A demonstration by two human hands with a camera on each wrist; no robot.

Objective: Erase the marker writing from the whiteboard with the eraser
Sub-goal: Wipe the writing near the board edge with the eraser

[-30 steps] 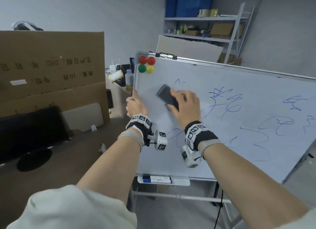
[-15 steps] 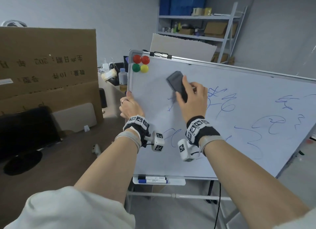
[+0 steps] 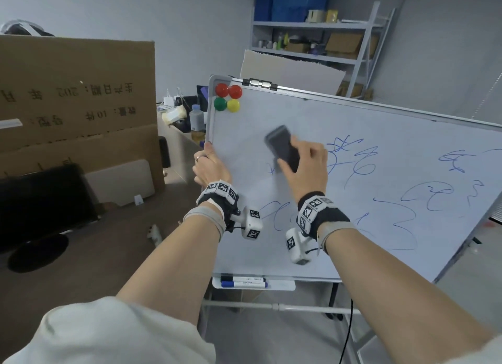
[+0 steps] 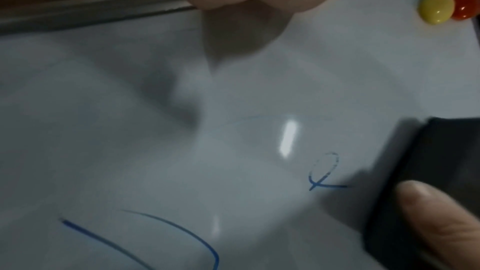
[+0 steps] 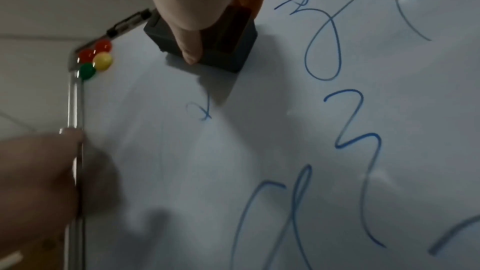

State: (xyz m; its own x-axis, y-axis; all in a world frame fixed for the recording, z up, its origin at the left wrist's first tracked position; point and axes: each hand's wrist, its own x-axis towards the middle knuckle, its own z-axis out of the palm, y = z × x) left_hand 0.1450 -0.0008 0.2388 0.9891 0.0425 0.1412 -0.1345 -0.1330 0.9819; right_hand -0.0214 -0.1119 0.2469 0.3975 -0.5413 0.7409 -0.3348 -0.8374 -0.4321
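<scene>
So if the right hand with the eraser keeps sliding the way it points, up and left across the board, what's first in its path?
Probably the magnet cluster in the whiteboard's top-left corner; the right hand and eraser have bare board before it.

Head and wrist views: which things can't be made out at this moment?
- Eraser: motion-blurred in head view; its wiping face lies against the whiteboard, unseen in any view.
- Left hand: fingers behind the board's edge, hidden in head view.
- Writing: right end cut off by the head frame's edge.
- Marker label: too small.
</scene>
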